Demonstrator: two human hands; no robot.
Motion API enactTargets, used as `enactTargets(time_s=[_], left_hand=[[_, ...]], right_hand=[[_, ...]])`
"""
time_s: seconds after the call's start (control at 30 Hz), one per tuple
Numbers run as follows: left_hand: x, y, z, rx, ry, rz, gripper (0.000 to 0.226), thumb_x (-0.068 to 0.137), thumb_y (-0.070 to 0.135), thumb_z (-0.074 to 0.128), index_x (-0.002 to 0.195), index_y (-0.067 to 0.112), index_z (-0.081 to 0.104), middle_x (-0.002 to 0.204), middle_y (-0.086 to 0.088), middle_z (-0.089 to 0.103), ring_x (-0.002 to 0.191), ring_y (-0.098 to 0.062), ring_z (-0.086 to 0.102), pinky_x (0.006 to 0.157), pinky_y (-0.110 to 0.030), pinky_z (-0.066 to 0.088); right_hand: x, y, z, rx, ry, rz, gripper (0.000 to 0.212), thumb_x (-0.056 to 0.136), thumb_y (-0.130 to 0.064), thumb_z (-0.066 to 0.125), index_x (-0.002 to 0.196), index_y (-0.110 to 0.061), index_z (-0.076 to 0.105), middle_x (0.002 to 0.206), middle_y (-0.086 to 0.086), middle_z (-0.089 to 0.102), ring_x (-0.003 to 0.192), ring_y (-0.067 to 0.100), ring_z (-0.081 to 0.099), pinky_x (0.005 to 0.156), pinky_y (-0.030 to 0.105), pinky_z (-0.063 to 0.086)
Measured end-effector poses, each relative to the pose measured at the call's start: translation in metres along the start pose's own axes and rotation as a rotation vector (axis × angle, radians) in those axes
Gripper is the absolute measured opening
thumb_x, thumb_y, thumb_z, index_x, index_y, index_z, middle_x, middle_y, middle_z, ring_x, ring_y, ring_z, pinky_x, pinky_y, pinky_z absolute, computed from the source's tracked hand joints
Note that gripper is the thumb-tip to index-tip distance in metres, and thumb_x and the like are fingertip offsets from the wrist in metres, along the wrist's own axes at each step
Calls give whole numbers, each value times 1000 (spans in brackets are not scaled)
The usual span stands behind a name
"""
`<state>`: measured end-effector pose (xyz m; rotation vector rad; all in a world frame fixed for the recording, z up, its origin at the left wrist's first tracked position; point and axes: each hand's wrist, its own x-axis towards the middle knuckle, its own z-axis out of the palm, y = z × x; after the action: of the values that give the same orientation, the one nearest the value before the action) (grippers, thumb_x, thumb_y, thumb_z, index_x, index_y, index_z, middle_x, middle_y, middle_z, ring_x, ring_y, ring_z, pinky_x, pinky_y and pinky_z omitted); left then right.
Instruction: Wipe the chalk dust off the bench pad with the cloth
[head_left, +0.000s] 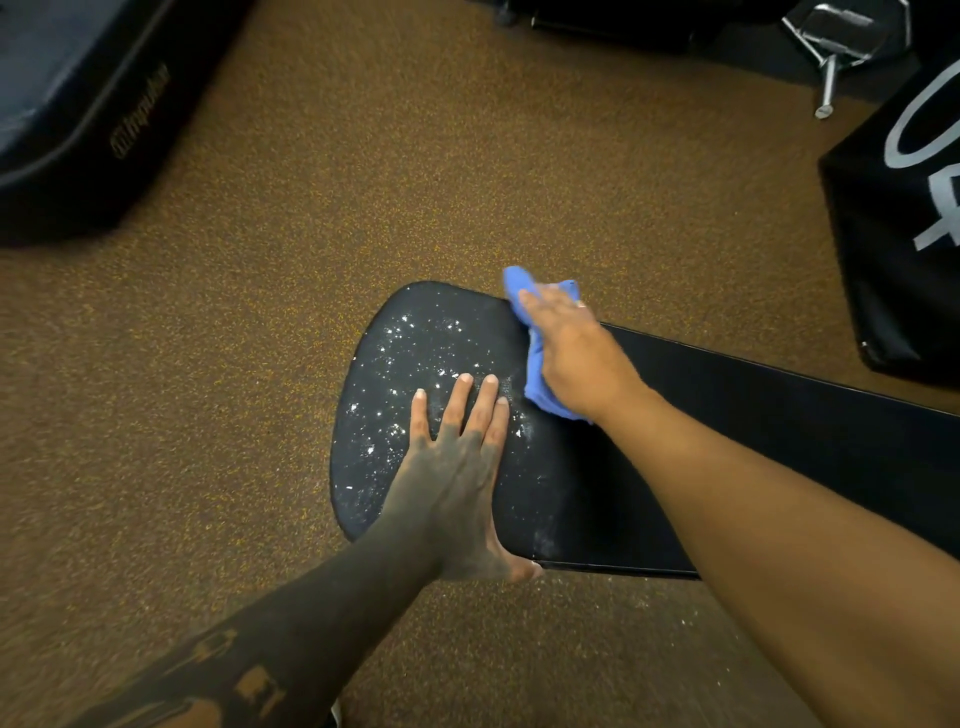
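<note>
A black bench pad (727, 415) runs from the right edge to a rounded end at centre. White chalk dust (410, 364) speckles that rounded end. My left hand (457, 467) lies flat on the pad, fingers spread, with its thumb over the near edge. My right hand (571, 348) presses a crumpled blue cloth (540, 384) onto the pad at the far side, just right of the dusty patch. Part of the cloth is hidden under the hand.
The brown speckled floor (363, 182) surrounds the bench. A dark padded machine base (78, 104) sits at the top left. A black box with white lettering (904, 208) stands at the right, with a chrome frame (836, 47) behind it. Chalk flecks (649, 608) lie on the floor below the pad.
</note>
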<state>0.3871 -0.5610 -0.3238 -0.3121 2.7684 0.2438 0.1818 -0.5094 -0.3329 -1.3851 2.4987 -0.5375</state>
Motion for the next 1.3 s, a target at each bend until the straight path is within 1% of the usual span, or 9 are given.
enactTargets(time_s=[0.2, 0.33, 0.43, 0.6, 0.77, 0.93, 1.1, 1.23, 1.3], left_hand=[[0, 0, 0, -4, 1, 1, 154, 49, 104, 36, 149, 4, -26, 159, -13, -34, 147, -34, -30, 116, -65, -6], [-3, -3, -3, -30, 36, -23, 154, 46, 103, 35, 153, 7, -18, 162, -10, -26, 148, -32, -27, 117, -64, -7], [-5, -15, -7, -42, 44, -66, 155, 44, 105, 32, 155, 7, -13, 163, -11, -26, 148, -31, -29, 117, -64, -6], [-13, -29, -7, -40, 31, -116, 152, 45, 104, 30, 155, 8, -15, 162, -11, -28, 147, -32, -31, 117, -65, -7], [-17, -30, 0, -66, 28, -141, 148, 48, 104, 28, 154, 12, -19, 161, -11, -30, 146, -33, -32, 115, -66, -9], [-17, -31, 2, -89, 42, -135, 149, 48, 104, 30, 154, 11, -17, 162, -11, -28, 147, -32, -31, 115, -67, -7], [-17, -32, 3, -92, 37, -131, 150, 47, 105, 30, 153, 11, -20, 161, -10, -30, 145, -32, -34, 115, -66, -7], [-17, -31, 2, -86, 41, -132, 149, 48, 104, 30, 154, 11, -18, 162, -10, -28, 146, -32, -32, 115, -66, -6], [-17, -31, 2, -92, 46, -131, 149, 47, 104, 30, 154, 12, -17, 162, -10, -27, 147, -32, -32, 115, -66, -6]], right_hand=[[-20, -26, 9, 0, -87, -162, 60, 87, 8, 39, 144, -8, 33, 152, 15, 32, 144, 27, 22, 118, 44, 12], [-18, -22, -7, -79, -8, -12, 61, 99, -35, 31, 151, -16, 5, 159, 3, 13, 147, 18, 5, 119, 43, 0], [-14, -33, 4, -230, -89, 24, 63, 98, -46, 25, 151, -16, 7, 161, 1, 2, 146, 18, -8, 118, 47, -3], [-27, -43, 16, -279, -148, -102, 54, 101, -36, 24, 151, -18, 13, 161, -2, 4, 146, 18, -10, 117, 49, -3], [-14, -52, 23, -248, -65, 52, 50, 102, -28, 21, 150, -17, 13, 161, 0, 5, 146, 21, -8, 118, 47, 2], [-18, -50, 18, -178, -149, -192, 62, 96, -5, 33, 151, -23, 11, 160, 2, 7, 147, 17, -3, 117, 36, 0], [14, -58, 32, -68, 58, 141, 61, 92, 0, 37, 149, -12, 20, 158, 10, 19, 146, 26, 7, 118, 41, 11], [9, -51, 28, -17, -51, -166, 52, 94, 3, 38, 145, -4, 30, 154, 14, 28, 145, 27, 16, 118, 40, 13], [24, -39, 23, -17, 3, -82, 50, 93, 5, 36, 143, -3, 33, 151, 15, 34, 144, 29, 20, 117, 41, 18]])
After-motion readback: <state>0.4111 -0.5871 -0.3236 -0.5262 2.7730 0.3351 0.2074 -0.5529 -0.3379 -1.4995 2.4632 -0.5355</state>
